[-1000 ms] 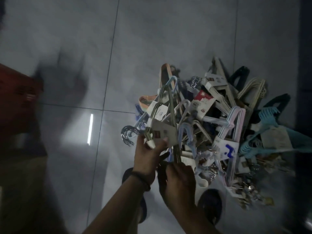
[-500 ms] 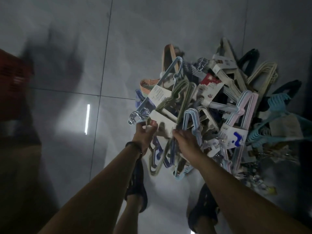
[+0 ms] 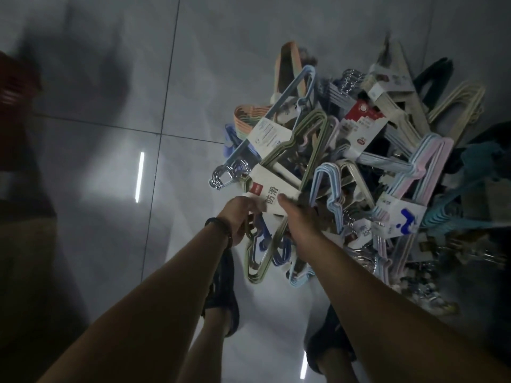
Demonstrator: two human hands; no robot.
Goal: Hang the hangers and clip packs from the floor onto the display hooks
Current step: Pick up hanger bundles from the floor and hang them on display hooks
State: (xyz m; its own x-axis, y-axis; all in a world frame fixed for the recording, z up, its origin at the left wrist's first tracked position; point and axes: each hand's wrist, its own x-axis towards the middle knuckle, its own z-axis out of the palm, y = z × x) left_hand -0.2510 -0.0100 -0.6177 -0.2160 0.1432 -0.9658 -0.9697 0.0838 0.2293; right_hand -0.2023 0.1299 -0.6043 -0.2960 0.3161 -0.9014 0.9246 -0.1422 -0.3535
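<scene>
Since a second ago both arms have been stretched out and the view has risen, so the feet are now seen well below the hands. The left hand (image 3: 239, 217) is kept curled round the neck end of an olive-green hanger pack (image 3: 318, 117), just beside the chrome hooks (image 3: 221, 176) of a pale blue hanger pack (image 3: 272, 111) that seems to be lifted with it. The right hand (image 3: 300, 219), which was seen under the bundle, has been brought up beside the left and is clamped on the pack's white label card (image 3: 273, 194), thumb on its face. The held packs are carried above the near edge of the hanger pile (image 3: 414, 167), which lies on the tiled floor (image 3: 96, 189) to the right and is seemingly undiminished.

The pick-up is judged done; a carry to the display hooks is what remains for these packs, and no hooks are in view. Much of the task is judged still ahead.

One likely container is seen: a red crate (image 3: 13, 87) at the left edge, blurred and dark. Its contents cannot be told.
</scene>
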